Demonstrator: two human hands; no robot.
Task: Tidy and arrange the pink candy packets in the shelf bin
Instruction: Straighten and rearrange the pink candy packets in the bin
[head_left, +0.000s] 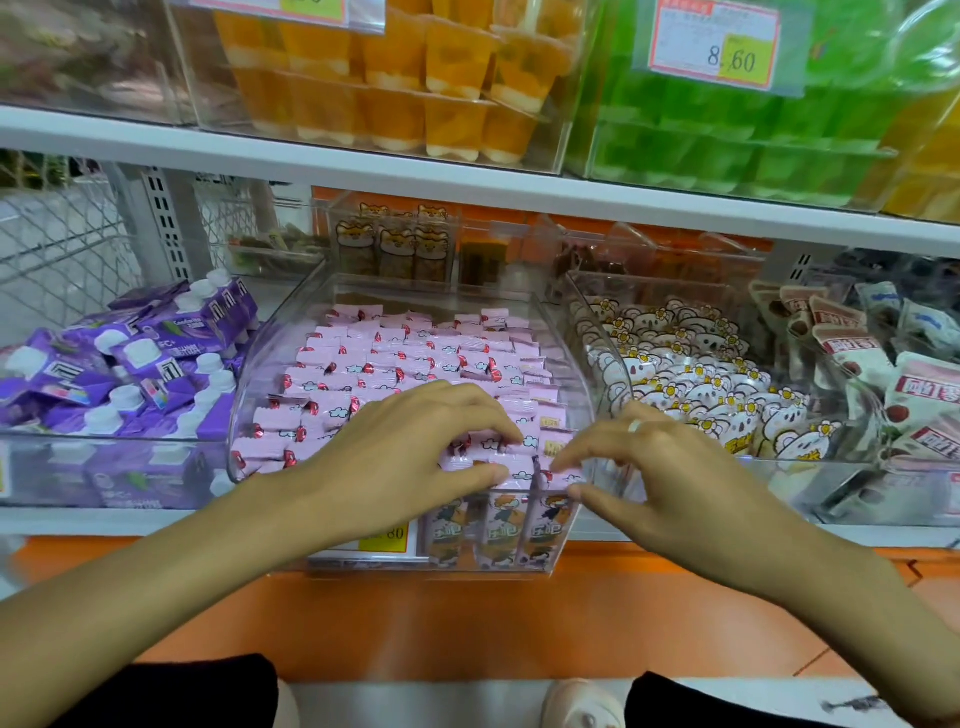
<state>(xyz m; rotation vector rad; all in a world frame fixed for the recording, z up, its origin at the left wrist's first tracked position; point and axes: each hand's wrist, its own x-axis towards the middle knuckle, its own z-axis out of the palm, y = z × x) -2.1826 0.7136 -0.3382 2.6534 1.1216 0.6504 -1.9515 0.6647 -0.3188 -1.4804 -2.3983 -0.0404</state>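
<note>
**Front row at risk of spilling over the bin lip**

Nearest the camera: dark trouser knees and a pale shoe (582, 701), above a strip of floor and an orange ledge (467, 613).

Left hand (410, 447): fingers curled, pinching pink candy packets (395, 358) at the front right of the clear shelf bin (260, 395). Right hand (660, 467), ring on one finger: thumb and fingertips nip a packet at the front rim.

Risks, judged:
- Packets are heaped to the rim; a sideways nudge could tip some over the low front wall.
- Glossy wrappers look slippery; a loose pinch may drop one.

Surroundings: white shop shelving; purple pouches (130, 364) left, white cartoon packets (691, 374) right, orange jelly cups (405, 78) and a price tag (722, 47) above.
</note>
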